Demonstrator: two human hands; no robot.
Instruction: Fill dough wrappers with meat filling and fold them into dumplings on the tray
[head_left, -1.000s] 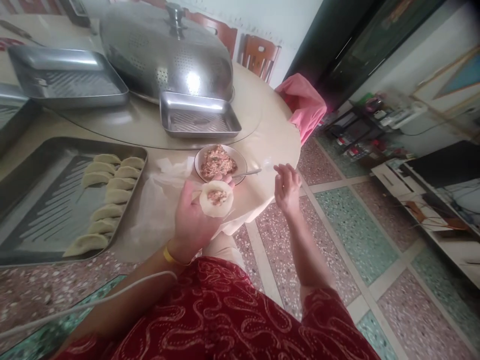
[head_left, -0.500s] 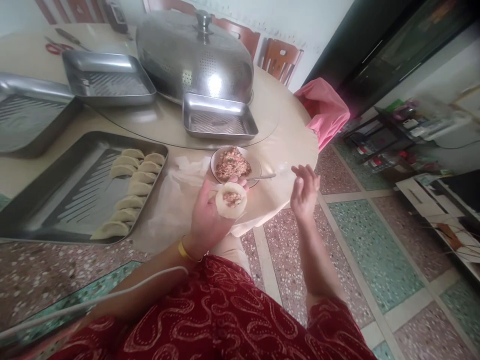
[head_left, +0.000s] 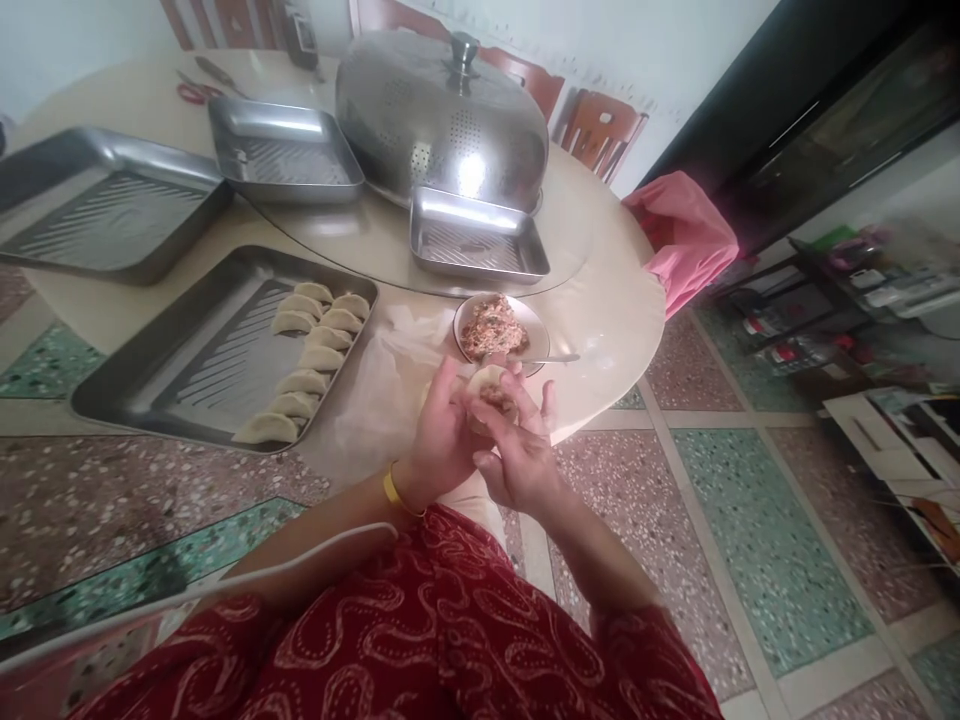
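Note:
A round dumpling wrapper (head_left: 486, 380) with a small heap of meat filling in its middle rests in my left hand (head_left: 436, 440), whose thumb and fingers hold its edge. My right hand (head_left: 529, 468) is at the same wrapper, its fingers touching the near and right sides and partly covering it. Just beyond both hands stands a plate (head_left: 538, 325) of minced meat filling (head_left: 493, 326), with a spoon (head_left: 559, 358) lying across its near rim. To the left, several folded dumplings (head_left: 304, 382) lie in rows along the right side of a large metal tray (head_left: 161, 355).
Further back on the round table (head_left: 607, 270) are a small metal tray (head_left: 480, 250), two more trays (head_left: 289, 170) at left, a big perforated metal dome lid (head_left: 442, 120) and red-handled scissors (head_left: 196, 93). A crumpled translucent sheet (head_left: 382, 370) lies left of the plate. Pink cloth (head_left: 694, 240) hangs at right.
My right hand has come in from the right and now touches the filled wrapper, which my left hand still holds. The camera view has shifted slightly left.

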